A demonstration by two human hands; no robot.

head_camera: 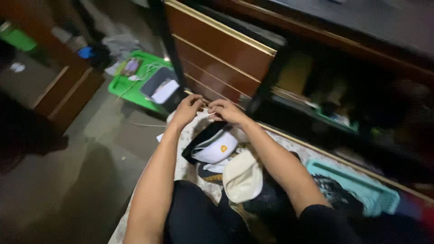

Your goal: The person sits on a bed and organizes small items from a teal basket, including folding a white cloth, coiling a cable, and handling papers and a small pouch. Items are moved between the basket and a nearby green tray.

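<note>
The fingers (204, 105) of both hands were pinched narrow on a thin white string (210, 114), held near the brown drawer front (217, 58), above a white-and-black cap (212, 145). Fine fingertip work seemed under way; steady tension was judged needed next.

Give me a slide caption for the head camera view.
Both hands, left hand and right hand, pinch something small above a white cap.
</note>
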